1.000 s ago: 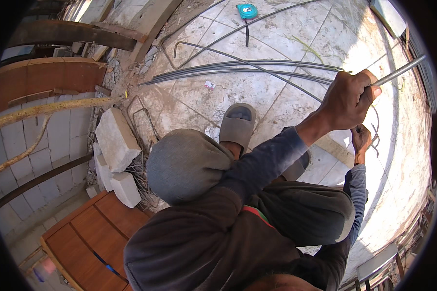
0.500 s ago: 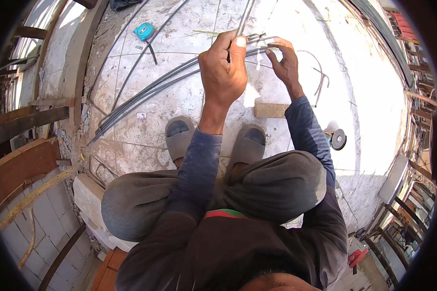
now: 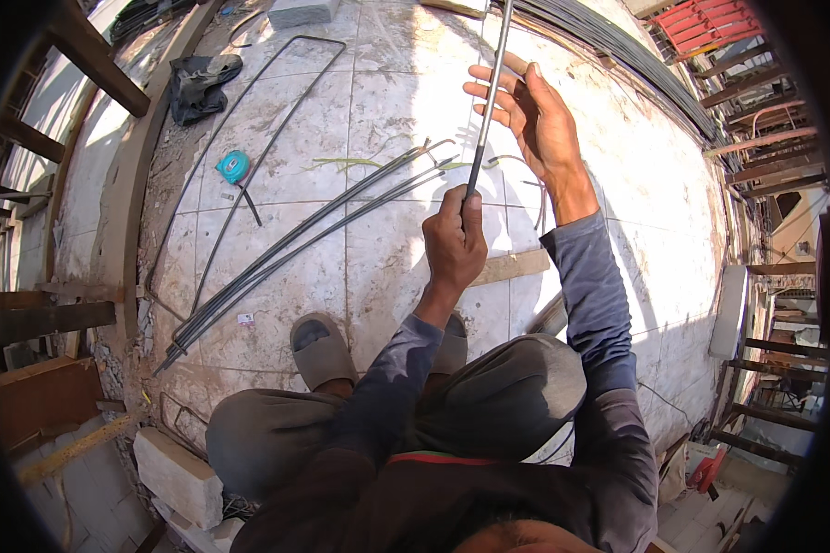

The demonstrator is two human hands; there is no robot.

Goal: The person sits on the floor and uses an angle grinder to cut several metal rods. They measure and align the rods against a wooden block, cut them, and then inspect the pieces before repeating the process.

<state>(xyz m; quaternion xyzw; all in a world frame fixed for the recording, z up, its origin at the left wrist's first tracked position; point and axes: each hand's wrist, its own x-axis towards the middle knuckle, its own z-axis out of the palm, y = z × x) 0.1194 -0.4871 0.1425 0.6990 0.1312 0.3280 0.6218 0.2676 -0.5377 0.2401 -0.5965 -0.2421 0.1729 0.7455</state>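
Observation:
My left hand (image 3: 454,241) is wrapped round the dark lower end of a long metal rod (image 3: 493,101). The rod is shiny higher up and runs out past the top edge. Close by its upper part, my right hand (image 3: 546,124) has its fingers spread, partly behind the rod; whether they touch it I cannot tell. Left of my hands, a bundle of thin steel bars (image 3: 281,251) lies slantwise on the tiles, with some bent tips at the far end. Beneath the left hand's side sits a short wooden block (image 3: 509,267).
A teal tape measure (image 3: 233,167) lies near a large bent steel bar (image 3: 295,103) on the left. Behind them is a dark crumpled bag (image 3: 201,88). Long bars (image 3: 609,63) are stacked at the far right. A pale block (image 3: 180,475) stands by my left knee.
My right hand has left the tips of the steel bars and opened beside the rod. My left hand sits nearer my body, still gripping the rod. The whole view has shifted forward.

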